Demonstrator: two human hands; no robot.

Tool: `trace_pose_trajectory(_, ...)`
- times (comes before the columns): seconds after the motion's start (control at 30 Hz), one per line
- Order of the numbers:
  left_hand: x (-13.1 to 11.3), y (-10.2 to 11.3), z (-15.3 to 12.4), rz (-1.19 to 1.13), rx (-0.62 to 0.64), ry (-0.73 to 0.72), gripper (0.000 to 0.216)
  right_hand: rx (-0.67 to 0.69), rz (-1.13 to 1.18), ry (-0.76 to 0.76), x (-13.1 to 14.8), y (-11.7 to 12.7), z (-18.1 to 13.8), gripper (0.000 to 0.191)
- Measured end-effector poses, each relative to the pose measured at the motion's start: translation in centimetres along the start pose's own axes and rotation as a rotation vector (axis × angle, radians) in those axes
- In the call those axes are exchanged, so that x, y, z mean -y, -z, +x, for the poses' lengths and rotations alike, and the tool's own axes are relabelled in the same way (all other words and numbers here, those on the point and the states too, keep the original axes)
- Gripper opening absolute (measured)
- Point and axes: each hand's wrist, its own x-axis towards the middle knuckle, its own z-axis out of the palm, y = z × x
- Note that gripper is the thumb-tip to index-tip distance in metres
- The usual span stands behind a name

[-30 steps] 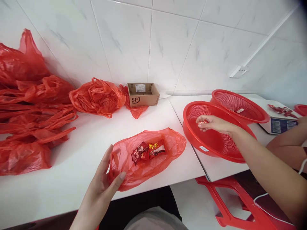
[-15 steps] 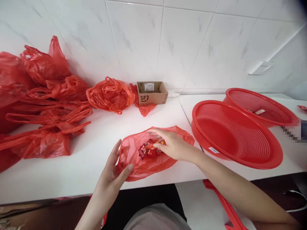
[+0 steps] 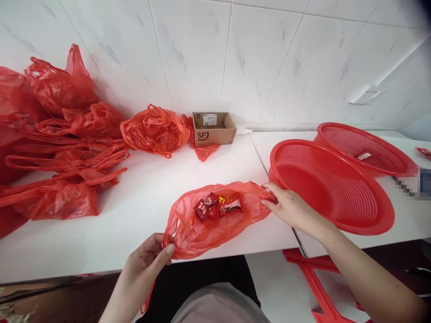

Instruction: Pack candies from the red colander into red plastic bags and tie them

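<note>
A red plastic bag [image 3: 215, 240] lies spread on the white table near its front edge, its mouth facing up. Inside it show several small red packets [image 3: 205, 207] with gold and white print. My left hand [image 3: 151, 255] pinches the bag's left end between thumb and fingers. At the opposite end, my right hand [image 3: 286, 204] grips the bag's right corner, close to the rim of the nearer red basket [image 3: 332, 188].
Several filled red bags [image 3: 63, 193] are heaped at the left. Against the tiled wall stand a bundle of red bags [image 3: 155, 131] and a small cardboard box [image 3: 214, 134]. A second red basket [image 3: 367, 148] sits behind the nearer one. A red stool [image 3: 314, 287] is below the table.
My right hand has moved from over the packets to the bag's right corner and closed on it. My left hand has closed on the left end, and the bag is stretched wider.
</note>
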Motion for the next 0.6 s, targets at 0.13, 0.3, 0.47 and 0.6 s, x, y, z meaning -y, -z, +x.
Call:
trace_pose_trajectory(0.13, -2.2, 2.1, 1.5, 0.004, -0.067, -0.152, 0.026, -0.096, 0.281, 0.079, 1.1, 4.0, 0.9, 0.017)
trace_pose_trajectory(0.3, -9.1, 2.0, 2.3, -0.256, -0.095, -0.464, 0.013, -0.486, 0.567, 0.188, 5.0, 9.4, 2.5, 0.015)
trace_pose_trajectory(0.47, -10.6, 0.5, 2.7, -0.118, 0.007, -0.481, 0.018, -0.074, 0.254, 0.232, 6.4, 6.4, 3.2, 0.042)
trace_pose_trajectory(0.6, -9.1, 1.7, 2.8, -0.185, -0.001, -0.384, 0.019, 0.222, 0.132, 0.178, 5.4, 4.4, 2.8, 0.048)
